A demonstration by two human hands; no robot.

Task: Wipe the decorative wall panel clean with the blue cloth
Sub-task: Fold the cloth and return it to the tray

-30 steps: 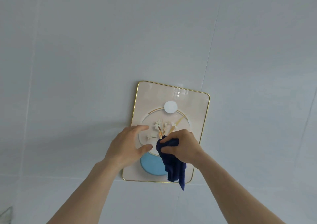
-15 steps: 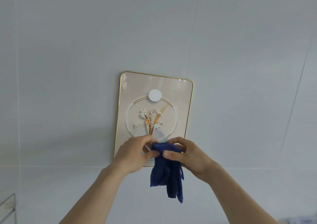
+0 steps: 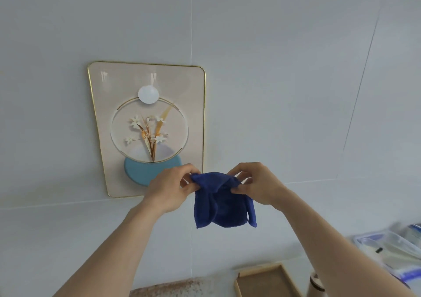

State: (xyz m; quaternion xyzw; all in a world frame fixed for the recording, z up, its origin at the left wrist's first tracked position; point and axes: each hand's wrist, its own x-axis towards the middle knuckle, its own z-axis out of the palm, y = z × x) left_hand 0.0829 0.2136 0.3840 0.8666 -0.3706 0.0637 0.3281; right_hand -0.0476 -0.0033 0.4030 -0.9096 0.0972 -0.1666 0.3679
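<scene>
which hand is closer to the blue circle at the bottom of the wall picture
The left hand. It overlaps the blue circle's lower right edge in the picture, pinching the blue cloth. The right hand holds the cloth's other corner, off to the right past the wall panel's frame.

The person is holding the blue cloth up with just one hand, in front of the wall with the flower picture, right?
Not quite. The head view shows both hands holding the blue cloth: the left hand pinches one top corner and the right hand pinches the other. The rest is right: the cloth hangs in front of the wall, beside the flower picture.
</scene>
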